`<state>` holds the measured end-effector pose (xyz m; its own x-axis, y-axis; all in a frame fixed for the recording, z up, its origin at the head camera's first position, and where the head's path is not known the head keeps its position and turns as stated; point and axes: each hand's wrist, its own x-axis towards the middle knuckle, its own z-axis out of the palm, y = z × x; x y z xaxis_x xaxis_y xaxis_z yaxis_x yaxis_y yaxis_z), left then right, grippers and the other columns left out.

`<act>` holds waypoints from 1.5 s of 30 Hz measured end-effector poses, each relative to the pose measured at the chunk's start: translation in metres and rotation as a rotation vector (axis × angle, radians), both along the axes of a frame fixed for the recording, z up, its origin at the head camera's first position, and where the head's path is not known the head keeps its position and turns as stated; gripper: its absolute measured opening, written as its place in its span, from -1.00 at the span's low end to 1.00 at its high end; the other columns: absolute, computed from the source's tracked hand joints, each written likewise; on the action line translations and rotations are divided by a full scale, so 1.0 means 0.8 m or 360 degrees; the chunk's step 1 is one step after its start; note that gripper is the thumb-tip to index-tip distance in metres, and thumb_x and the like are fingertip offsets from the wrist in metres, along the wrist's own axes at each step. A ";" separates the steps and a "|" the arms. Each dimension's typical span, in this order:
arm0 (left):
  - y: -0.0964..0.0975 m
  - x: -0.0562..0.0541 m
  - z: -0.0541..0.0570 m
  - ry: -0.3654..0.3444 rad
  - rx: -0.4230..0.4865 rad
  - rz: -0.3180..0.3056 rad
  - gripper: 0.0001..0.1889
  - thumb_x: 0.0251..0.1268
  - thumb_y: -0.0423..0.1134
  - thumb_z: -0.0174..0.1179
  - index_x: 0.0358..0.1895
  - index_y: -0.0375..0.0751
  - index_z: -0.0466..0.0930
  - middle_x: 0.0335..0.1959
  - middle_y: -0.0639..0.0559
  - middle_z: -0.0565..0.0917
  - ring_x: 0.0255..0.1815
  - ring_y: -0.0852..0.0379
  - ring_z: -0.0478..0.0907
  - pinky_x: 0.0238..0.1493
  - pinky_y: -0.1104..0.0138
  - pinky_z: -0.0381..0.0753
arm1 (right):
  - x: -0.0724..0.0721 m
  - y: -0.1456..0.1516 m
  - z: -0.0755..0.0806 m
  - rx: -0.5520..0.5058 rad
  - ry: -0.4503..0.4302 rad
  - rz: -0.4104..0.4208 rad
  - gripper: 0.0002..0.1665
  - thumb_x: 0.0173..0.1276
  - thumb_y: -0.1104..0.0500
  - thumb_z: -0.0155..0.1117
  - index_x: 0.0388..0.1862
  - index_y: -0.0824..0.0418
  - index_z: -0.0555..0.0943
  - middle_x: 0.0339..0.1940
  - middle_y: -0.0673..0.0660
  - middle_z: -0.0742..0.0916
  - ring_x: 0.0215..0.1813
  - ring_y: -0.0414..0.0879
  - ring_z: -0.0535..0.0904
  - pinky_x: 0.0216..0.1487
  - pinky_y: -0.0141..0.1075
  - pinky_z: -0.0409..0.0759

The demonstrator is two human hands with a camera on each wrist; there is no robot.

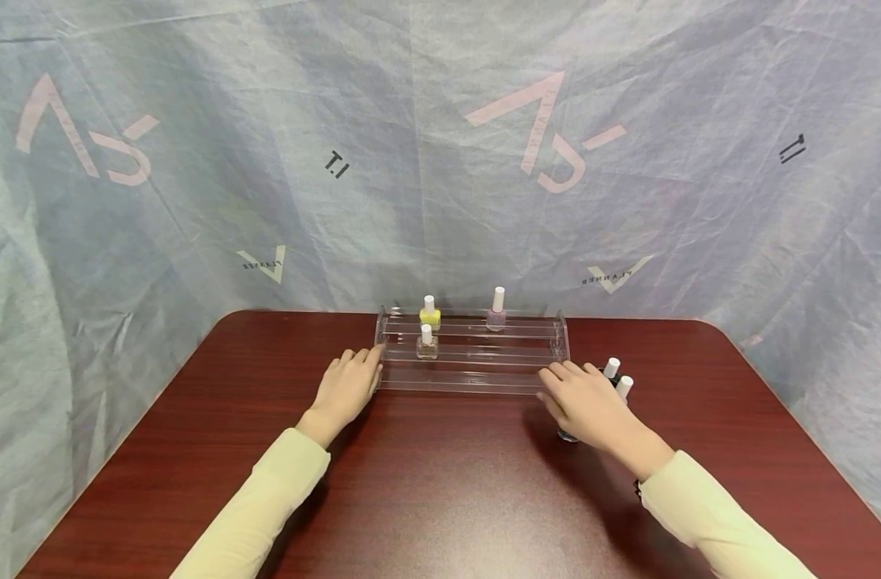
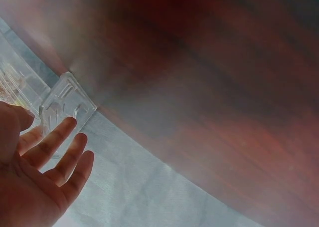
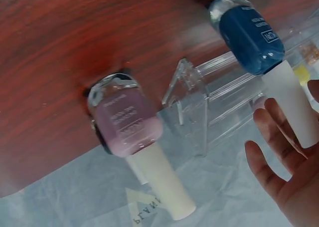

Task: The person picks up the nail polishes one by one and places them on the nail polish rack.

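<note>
A clear tiered rack (image 1: 469, 378) stands at the back of the table. On it are a yellow nail polish bottle (image 1: 429, 318), a clear-looking one (image 1: 427, 347) and a pale purple one (image 1: 496, 318), all white-capped. My left hand (image 1: 346, 386) rests at the rack's left end, fingers extended beside the side panel (image 2: 67, 107). At the front right corner, my right hand (image 1: 588, 406) holds a blue nail polish bottle (image 3: 251, 40) by its white cap (image 3: 289, 97), base downward; the fingertips are partly hidden. A mauve nail polish bottle (image 3: 129, 119) stands close by.
White caps (image 1: 612, 368) of bottles show just right of the rack, behind my right hand. The dark red table (image 1: 440, 482) has rounded back corners. A grey printed cloth (image 1: 411, 161) hangs behind it.
</note>
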<state>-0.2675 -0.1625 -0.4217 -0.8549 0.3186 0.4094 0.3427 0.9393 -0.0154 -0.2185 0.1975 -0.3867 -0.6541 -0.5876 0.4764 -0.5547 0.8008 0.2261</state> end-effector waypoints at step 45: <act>-0.002 -0.002 -0.003 -0.0020 -0.0006 -0.0001 -0.62 0.35 -0.19 -0.06 0.21 -0.15 0.36 -0.08 -0.09 0.63 -0.10 -0.11 0.50 -0.18 0.09 0.51 | 0.020 0.036 -0.020 -0.0123 0.0114 0.0080 -0.80 0.08 0.12 0.21 -0.54 0.13 0.38 -0.62 -0.04 0.44 -0.52 -0.14 0.39 -0.47 -0.32 0.23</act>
<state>-0.2692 -0.1642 -0.4239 -0.8598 0.3207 0.3973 0.3436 0.9390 -0.0146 -0.2025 0.2262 -0.4030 -0.5874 -0.5784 0.5660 -0.5792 0.7889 0.2051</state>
